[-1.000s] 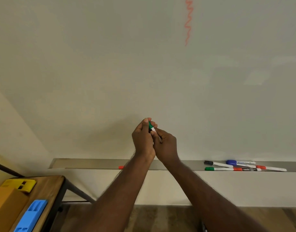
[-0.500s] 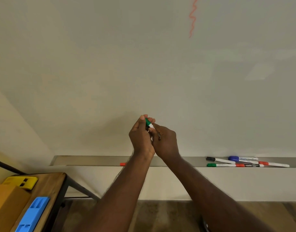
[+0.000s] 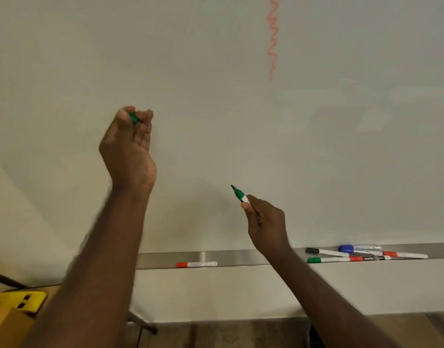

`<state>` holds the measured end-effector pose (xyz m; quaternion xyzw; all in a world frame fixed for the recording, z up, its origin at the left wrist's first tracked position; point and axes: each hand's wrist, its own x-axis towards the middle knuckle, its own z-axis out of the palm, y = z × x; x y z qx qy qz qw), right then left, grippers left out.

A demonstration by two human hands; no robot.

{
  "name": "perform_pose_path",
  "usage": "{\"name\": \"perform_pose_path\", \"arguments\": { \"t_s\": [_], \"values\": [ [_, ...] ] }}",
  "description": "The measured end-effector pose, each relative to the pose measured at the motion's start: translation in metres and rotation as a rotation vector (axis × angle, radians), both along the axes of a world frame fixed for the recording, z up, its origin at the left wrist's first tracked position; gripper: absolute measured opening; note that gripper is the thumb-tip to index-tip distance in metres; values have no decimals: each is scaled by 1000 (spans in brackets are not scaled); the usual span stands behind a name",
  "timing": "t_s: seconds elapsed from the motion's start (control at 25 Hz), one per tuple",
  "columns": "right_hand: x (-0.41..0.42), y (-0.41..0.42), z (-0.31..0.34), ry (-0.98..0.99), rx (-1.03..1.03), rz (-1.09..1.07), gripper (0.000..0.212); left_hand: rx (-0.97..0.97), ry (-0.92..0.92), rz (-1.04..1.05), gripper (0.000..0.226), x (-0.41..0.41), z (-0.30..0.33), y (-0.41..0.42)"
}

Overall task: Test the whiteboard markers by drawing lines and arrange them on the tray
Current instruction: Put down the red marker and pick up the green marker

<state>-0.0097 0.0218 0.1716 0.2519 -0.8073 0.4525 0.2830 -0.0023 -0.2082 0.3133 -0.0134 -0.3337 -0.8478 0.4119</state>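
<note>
Whiteboard (image 3: 190, 71) behind, left hand (image 3: 129, 144) curled round green cap (image 3: 134, 118), right hand (image 3: 266, 222) pinching uncapped green marker (image 3: 239, 194)

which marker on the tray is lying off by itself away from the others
The red-capped marker lying left of centre on the tray, between the two forearms. The other markers lie bunched together at the tray's right end.
</note>
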Motion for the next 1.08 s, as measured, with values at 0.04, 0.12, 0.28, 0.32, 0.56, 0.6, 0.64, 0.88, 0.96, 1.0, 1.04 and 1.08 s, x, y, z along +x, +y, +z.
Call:
{"name": "perform_pose_path", "arguments": {
  "t_s": [0.04,0.12,0.28,0.32,0.56,0.6,0.64,0.88,0.96,1.0,1.04,1.08],
  "values": [
    [0,1,2,-16,-61,12,21,-73,-7,-16,16,2,9,3],
    [1,-6,19,-13,-139,45,22,-170,-9,-76,16,1,10,29],
    [-8,-2,48,46,-224,67,25,-253,-5,-126,18,-8,2,64],
    [-11,1,54,52,-244,66,25,-297,2,-116,19,-10,5,68],
    [-41,20,122,148,-457,162,31,-623,46,94,23,-34,38,95],
    [-48,24,136,198,-479,181,29,-660,57,142,24,-40,45,98],
    [-55,28,148,246,-491,198,29,-687,77,186,24,-46,53,100],
    [-96,45,202,473,-480,135,34,-930,184,484,30,-84,105,106],
    [-108,47,216,591,-424,49,32,-1021,225,592,31,-96,118,102],
    [-113,47,223,618,-436,42,31,-1061,248,639,31,-102,121,99],
    [-117,48,230,634,-467,50,28,-1091,265,679,31,-106,123,95],
    [-120,48,236,657,-493,54,27,-1110,277,717,31,-111,124,92]
  ]
}}
